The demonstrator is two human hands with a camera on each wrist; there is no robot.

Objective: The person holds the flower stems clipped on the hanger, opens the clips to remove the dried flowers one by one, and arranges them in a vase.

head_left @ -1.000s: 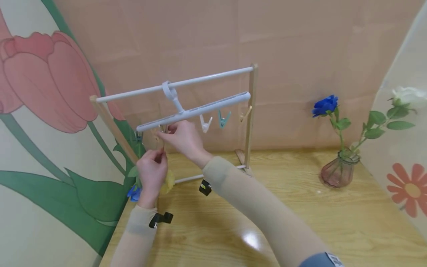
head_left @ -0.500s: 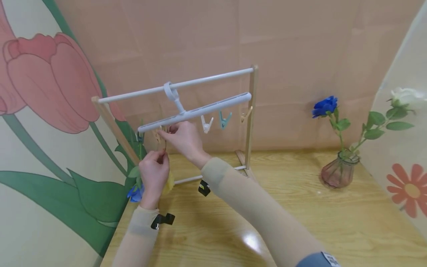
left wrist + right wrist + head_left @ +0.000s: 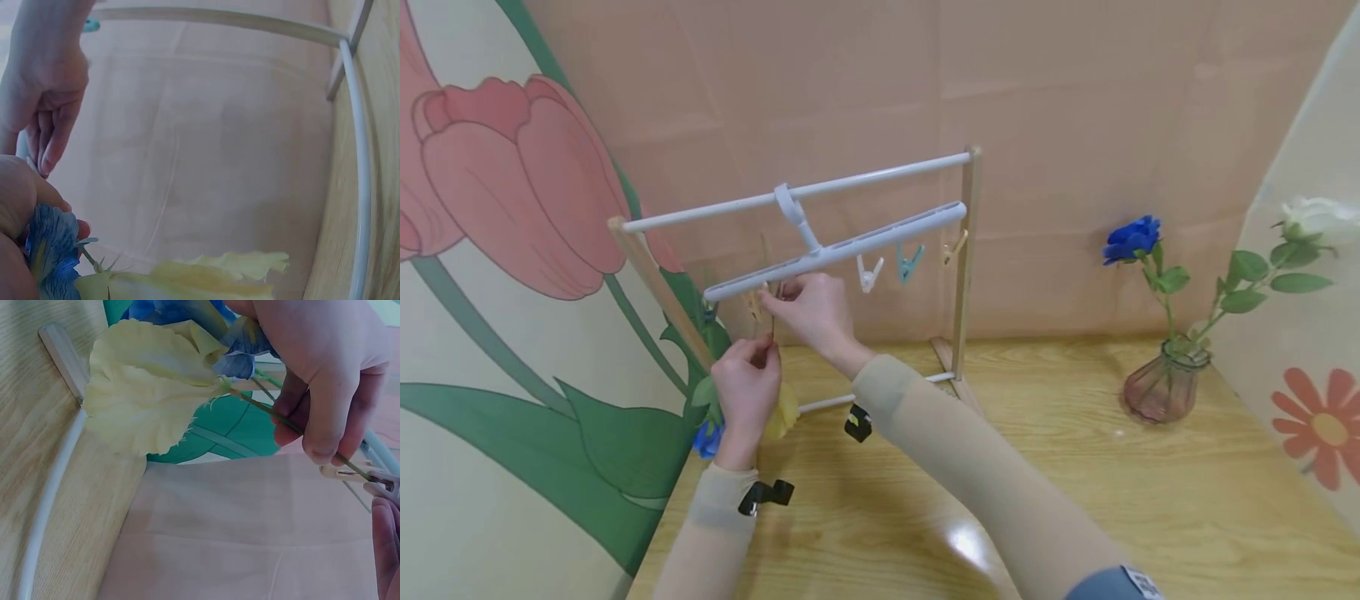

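My left hand (image 3: 747, 379) pinches the thin green stem (image 3: 287, 422) of a yellow flower (image 3: 144, 387), whose head hangs downward. Higher up, my right hand (image 3: 816, 312) pinches a clothespin (image 3: 381, 481) under the pale blue bar of a hanger (image 3: 880, 242). In the right wrist view the stem's end lies right at this clothespin's jaws. Beside it hangs a beige clothespin (image 3: 754, 306). A blue flower (image 3: 707, 439) hangs head down at the left, below a dark clothespin (image 3: 710, 313) at the hanger's end.
The hanger hooks over the white top rail (image 3: 880, 174) of a wooden-legged rack. White (image 3: 868, 275), teal (image 3: 909, 263) and yellowish (image 3: 955, 248) clothespins hang on its right half. A pink glass vase (image 3: 1163, 387) with a blue and a white flower stands at right on the wooden table (image 3: 1075, 500).
The hanger has turned slightly, its hook shifting a little to the right and its left end dipping. Both hands stay in nearly the same place, and the yellow flower has swung slightly.
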